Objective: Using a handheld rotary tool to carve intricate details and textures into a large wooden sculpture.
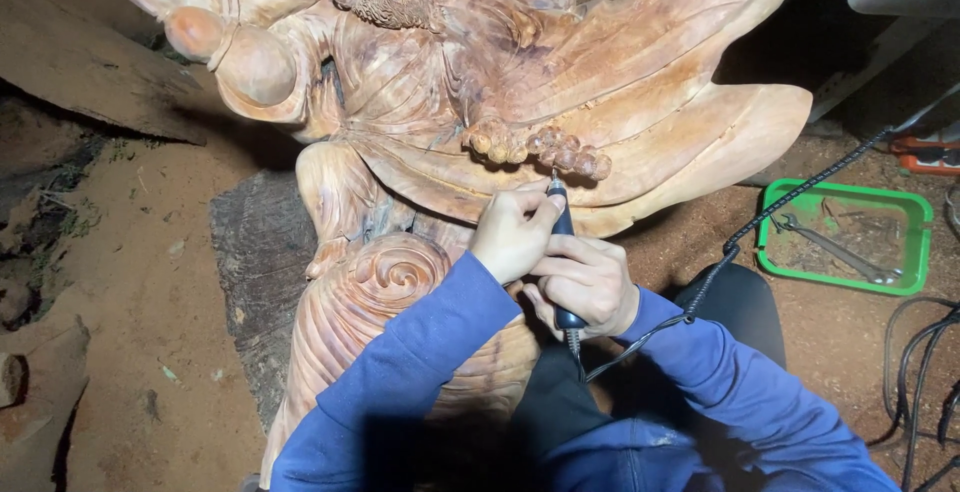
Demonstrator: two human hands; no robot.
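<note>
In the head view, both hands close together around a slim rotary carving handpiece [562, 242], a dark pen-shaped tool. The right hand [588, 284] wraps its lower barrel in a closed fist, fingers curled over the front, with the tool's butt poking out below the palm. The left hand [513, 230] sits just above and to the left of that grip, touching it, fingers folded and the thumb pressed along the upper barrel near the tip. Both sleeves are blue.

Straight up from the grip, the fine bit meets the large wooden sculpture [520, 82] just below a row of carved beads [540, 147]. Down and to the left of the hands, a carved spiral scroll [392, 274] swells from the same pale reddish wood, partly under the left forearm.

From the butt of the tool a black flexible shaft [770, 214] runs away up and to the right. Well to the right of the grip, a green tray [918, 237] lies on the reddish dirt floor [150, 282], with a metal wrench [830, 249] inside it. Black cables [915, 372] loop at the far right.
</note>
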